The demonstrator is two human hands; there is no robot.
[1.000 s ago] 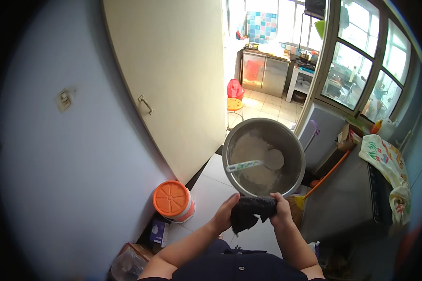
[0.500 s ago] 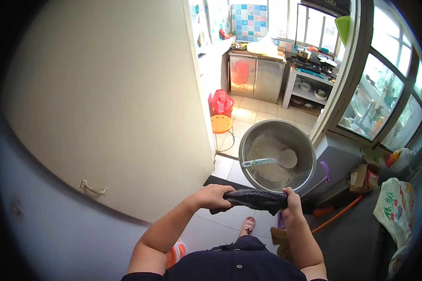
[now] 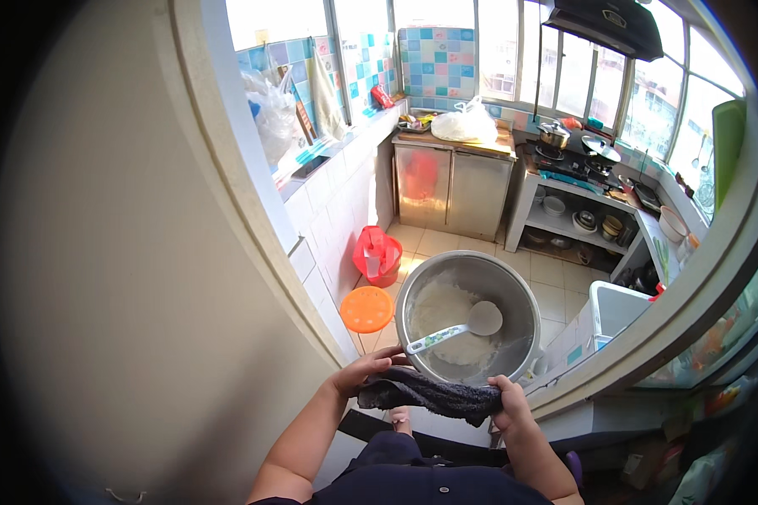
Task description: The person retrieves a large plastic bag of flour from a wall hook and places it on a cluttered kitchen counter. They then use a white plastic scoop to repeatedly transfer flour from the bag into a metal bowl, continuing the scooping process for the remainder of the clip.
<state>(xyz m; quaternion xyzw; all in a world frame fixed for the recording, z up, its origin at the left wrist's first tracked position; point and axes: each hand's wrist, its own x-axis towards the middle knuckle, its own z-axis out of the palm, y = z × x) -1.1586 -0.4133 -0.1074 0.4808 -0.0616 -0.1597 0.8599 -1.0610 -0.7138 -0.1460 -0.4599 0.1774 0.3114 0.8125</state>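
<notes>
Through the doorway (image 3: pixel 229 156), steel pot (image 3: pixel 520 324) farther in, hands (image 3: pixel 511 404) gripping dark cloth (image 3: pixel 429 397)

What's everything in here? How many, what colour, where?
Round metal pot: 1, silver, centre
Round-bowled ladle: 1, white, in pot
Fuzzy cloth: 1, charcoal, by pot
Round plastic stool: 1, orange, pot's left
Plastic container: 1, red, behind stool
Metal cabinet: 1, silver, far wall
Plastic bag: 1, white, on cabinet
Gas stove: 1, black, beside cabinet
Range hood: 1, black, above stove
Flat door: 1, cream, left
Left hand: 1, cloth's left end
Right hand: 1, cloth's right end
</notes>
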